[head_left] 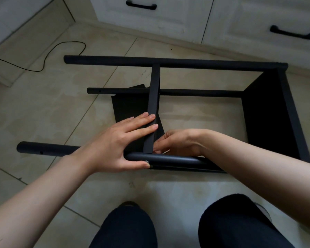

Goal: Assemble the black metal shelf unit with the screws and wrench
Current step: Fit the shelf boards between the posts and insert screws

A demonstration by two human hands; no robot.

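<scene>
The black metal shelf unit (268, 111) lies on its side on the tiled floor, with one shelf panel fitted at the right end. A second shelf panel (153, 97) stands between the tubes near the middle. My left hand (118, 142) lies flat on that panel, its thumb pressing a silver screw (146, 161) set in the near tube (177, 159). My right hand (177, 143) reaches behind the panel's near edge with its fingers curled; whatever they hold is hidden. No wrench is visible.
White cabinet drawers with black handles (141, 5) stand along the far side. A thin black cable (43, 63) curls on the floor at the left. My knees in dark trousers (236, 222) are at the bottom. Free tube ends (25, 147) stick out to the left.
</scene>
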